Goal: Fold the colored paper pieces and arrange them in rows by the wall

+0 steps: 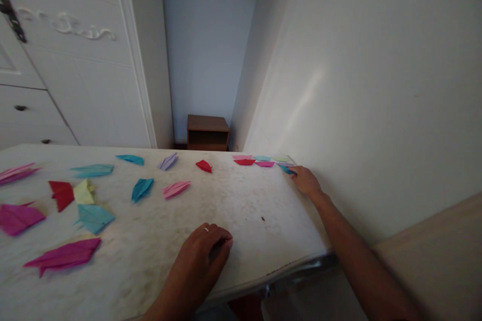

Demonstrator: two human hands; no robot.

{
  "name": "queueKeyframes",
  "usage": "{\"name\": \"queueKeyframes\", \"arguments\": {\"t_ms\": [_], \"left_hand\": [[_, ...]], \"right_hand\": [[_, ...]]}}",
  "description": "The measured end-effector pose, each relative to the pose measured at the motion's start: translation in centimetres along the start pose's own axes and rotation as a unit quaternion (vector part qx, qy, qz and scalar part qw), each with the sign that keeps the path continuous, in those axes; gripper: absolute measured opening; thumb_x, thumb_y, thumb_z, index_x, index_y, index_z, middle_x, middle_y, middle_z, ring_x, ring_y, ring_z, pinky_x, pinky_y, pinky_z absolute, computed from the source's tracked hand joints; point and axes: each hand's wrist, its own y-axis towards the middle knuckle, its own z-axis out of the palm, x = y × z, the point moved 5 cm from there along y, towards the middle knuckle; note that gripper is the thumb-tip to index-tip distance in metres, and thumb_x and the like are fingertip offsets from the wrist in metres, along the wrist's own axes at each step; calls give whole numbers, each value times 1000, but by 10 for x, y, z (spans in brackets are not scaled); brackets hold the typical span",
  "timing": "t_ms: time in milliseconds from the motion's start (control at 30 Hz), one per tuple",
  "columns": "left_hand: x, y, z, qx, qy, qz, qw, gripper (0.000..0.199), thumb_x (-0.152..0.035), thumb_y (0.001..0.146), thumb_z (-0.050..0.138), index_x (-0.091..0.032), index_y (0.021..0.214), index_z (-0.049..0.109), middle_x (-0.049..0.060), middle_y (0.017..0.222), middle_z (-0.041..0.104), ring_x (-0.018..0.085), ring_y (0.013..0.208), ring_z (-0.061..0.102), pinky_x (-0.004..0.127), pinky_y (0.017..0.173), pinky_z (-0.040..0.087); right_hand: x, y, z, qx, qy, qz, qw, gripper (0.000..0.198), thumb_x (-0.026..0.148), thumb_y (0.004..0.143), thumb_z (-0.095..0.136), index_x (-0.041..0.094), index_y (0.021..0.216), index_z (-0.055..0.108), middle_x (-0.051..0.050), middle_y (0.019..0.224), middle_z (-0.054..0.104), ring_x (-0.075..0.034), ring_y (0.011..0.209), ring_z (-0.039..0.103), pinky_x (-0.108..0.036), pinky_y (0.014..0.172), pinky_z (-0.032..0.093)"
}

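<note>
At the far right of the white table, my right hand pinches a blue folded paper piece. It lies at the right end of two short rows of folded papers. Those rows include a red paper, a magenta paper, a pink paper, a light blue paper and a pale yellow paper. Near the front edge rests my left hand, its fingers curled toward the thumb, with nothing visible in them. A ring is on one finger.
Several folded papers are scattered on the left, among them a magenta one, a pink one and a small red one. A wall borders the table's right side. Beyond stand a white wardrobe and a brown box-shaped cabinet.
</note>
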Motion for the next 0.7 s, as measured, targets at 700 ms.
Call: {"name": "queueKeyframes", "arguments": {"t_ms": [700], "left_hand": [[2,-1,0,-2,0,-5,1000,20,-30,90,47,-21,87,65,4,87,66,19,82,60,33,78,48]], "right_hand": [[1,-21,29,-77,18,-86,993,46,29,93,37,8,127,59,-18,138,51,-30,131,43,-48,110,35]]}}
